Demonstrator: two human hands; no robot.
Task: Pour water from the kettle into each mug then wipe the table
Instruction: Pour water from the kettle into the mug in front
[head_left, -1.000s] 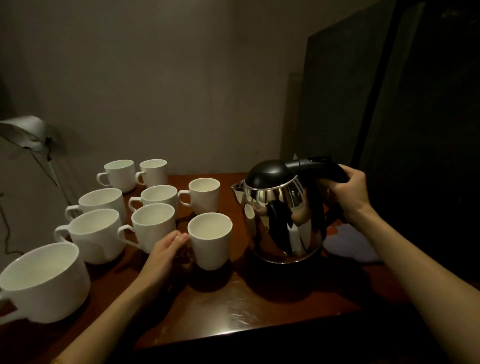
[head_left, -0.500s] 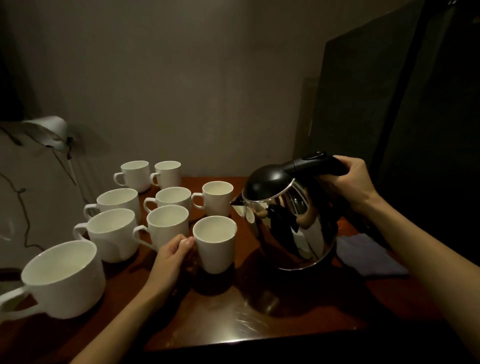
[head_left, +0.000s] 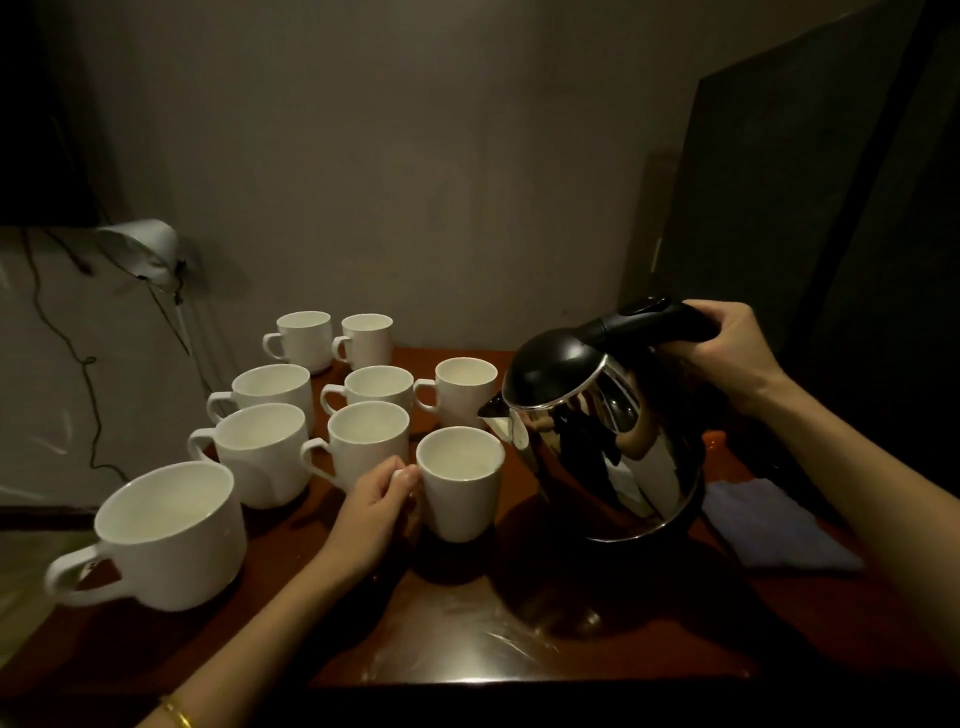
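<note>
I see the kettle (head_left: 597, 441) up off the table (head_left: 519, 649) now, where a second ago it stood upright on the wood. My right hand (head_left: 727, 353) on the black handle is raised and the body tips further left than half a second ago, so the spout (head_left: 493, 410) sits just above and beside the rim of the nearest mug (head_left: 460, 483). The blue cloth (head_left: 774, 525) shows more fully beside the kettle's base.

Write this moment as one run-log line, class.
step: first pour, no stream seen | right hand: tilts kettle by handle | left hand: steadies nearest mug | cloth: unused
</note>
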